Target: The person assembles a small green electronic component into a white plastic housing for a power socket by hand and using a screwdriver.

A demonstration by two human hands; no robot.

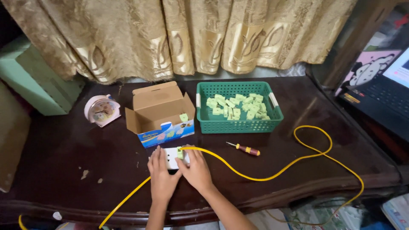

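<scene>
My left hand (pixel 162 178) and my right hand (pixel 197 169) are together at the front middle of the dark wooden table (pixel 64 149), both gripping a small white block (pixel 172 156). A pale green connector piece (pixel 180 154) sits on the block's right side, under my right fingertips. A yellow cable (pixel 272 175) runs from that piece, loops to the right and drops off the table's front edge; another stretch of it passes under my left wrist toward the lower left.
An open cardboard box (pixel 159 113) holds one green piece just behind my hands. A green plastic basket (pixel 238 125) with several green pieces stands to its right. A red-handled screwdriver (pixel 243 148) lies nearby. A small round clock (pixel 101 110) sits left; a laptop (pixel 385 96) is at right.
</scene>
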